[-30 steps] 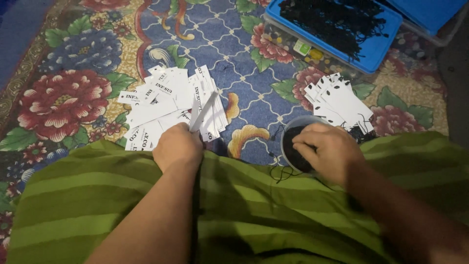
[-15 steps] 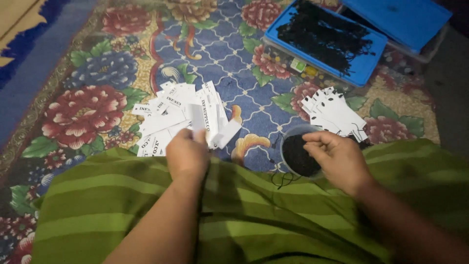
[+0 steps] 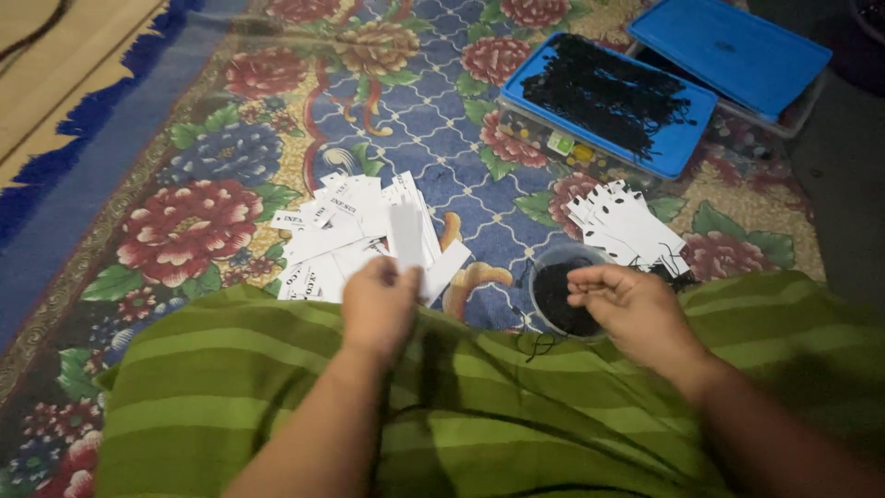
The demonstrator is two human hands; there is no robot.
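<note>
The left hand (image 3: pixel 378 304) pinches one small white paper tag (image 3: pixel 406 235) and holds it up straight, just above a messy heap of white tags (image 3: pixel 323 235). The right hand (image 3: pixel 636 309) has its fingers curled over a round bowl (image 3: pixel 546 277) of black string (I cannot tell if it holds any). There are two heaps of tags; the second heap (image 3: pixel 627 226) lies by the bowl. Two blue lidded boxes (image 3: pixel 737 51) sit on a flowery rug (image 3: pixel 415 129). A green striped cloth (image 3: pixel 516 415) covers the lap.
</note>
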